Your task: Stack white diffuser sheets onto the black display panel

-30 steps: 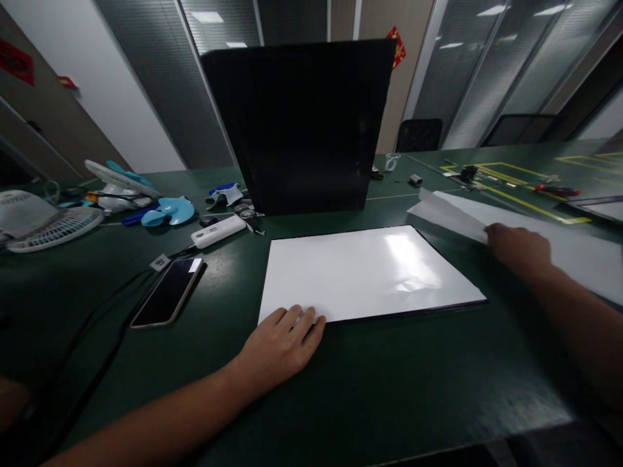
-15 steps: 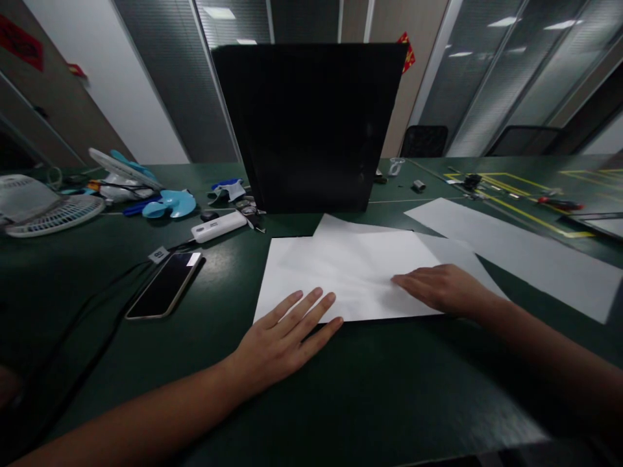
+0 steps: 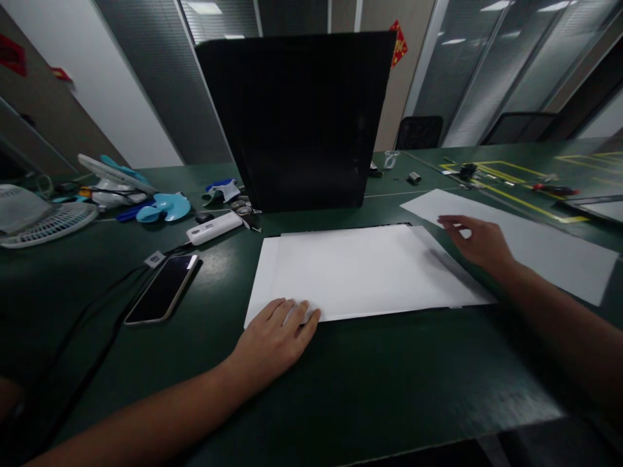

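Observation:
A white sheet of paper (image 3: 360, 269) lies flat over a board in the middle of the dark green table (image 3: 389, 389). My left hand (image 3: 272, 337) rests on the sheet's near left corner, fingers flat and together, pressing it down. My right hand (image 3: 479, 243) hovers just past the sheet's right edge, fingers loosely spread, holding nothing. A second stack of white paper (image 3: 525, 243) lies further right, under and behind that hand.
A large black panel (image 3: 296, 117) stands upright behind the sheet. At the left lie a phone (image 3: 163, 288), a white power bank (image 3: 214, 228), cables, blue fan blades (image 3: 163, 207) and a white fan grille (image 3: 39, 220). Small tools and yellow tape lines sit at the far right.
The loose sheet that my right hand brought over now lies squared on the board. My right hand has lifted off it and moved right. My left hand slid back to the near left corner.

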A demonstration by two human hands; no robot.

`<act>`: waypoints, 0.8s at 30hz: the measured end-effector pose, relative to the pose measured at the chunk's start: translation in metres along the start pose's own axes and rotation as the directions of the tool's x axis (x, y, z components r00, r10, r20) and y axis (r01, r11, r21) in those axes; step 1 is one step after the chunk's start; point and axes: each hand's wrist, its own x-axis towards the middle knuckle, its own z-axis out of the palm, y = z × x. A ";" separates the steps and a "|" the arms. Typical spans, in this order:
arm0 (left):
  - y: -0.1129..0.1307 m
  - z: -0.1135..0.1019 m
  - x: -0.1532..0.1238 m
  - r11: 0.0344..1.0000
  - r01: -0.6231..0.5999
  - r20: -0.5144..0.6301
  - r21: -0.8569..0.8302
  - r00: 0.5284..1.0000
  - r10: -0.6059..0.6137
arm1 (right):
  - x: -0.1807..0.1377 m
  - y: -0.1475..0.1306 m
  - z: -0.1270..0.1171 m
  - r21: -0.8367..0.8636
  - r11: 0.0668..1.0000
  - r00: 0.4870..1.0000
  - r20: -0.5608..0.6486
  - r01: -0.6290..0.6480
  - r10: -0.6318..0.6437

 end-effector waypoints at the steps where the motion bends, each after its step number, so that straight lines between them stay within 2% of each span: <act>1: 0.000 0.000 0.000 1.000 0.006 0.004 0.002 1.000 -0.006 | 0.007 0.019 0.001 -0.085 0.994 0.997 0.019 -0.073 0.075; 3: 0.001 -0.001 0.000 1.000 0.014 0.011 0.007 1.000 -0.014 | 0.015 0.054 0.004 -0.189 0.956 0.968 0.066 -0.225 0.241; 5: 0.002 -0.002 0.000 1.000 0.024 0.045 0.019 0.999 -0.024 | 0.018 0.079 0.009 -0.233 0.905 0.916 0.110 -0.355 0.387; 8: 0.003 -0.003 -0.001 0.998 0.035 0.105 0.048 0.994 -0.039 | 0.019 0.098 0.016 -0.263 0.854 0.845 0.185 -0.449 0.502; 12: 0.003 -0.006 0.001 0.995 0.060 0.157 0.085 0.985 -0.073 | 0.023 0.102 0.020 -0.285 0.830 0.804 0.237 -0.479 0.545; 15: 0.004 -0.007 0.003 0.993 0.078 0.150 0.091 0.984 -0.091 | 0.026 0.100 0.019 -0.296 0.819 0.792 0.240 -0.491 0.561; 19: 0.004 -0.004 0.003 0.992 0.109 0.118 0.065 0.986 -0.116 | 0.025 0.093 0.016 -0.312 0.814 0.795 0.222 -0.490 0.564; 24: 0.005 -0.001 0.000 0.992 0.115 0.146 0.058 0.982 -0.122 | 0.018 0.082 0.005 -0.333 0.821 0.824 0.179 -0.464 0.538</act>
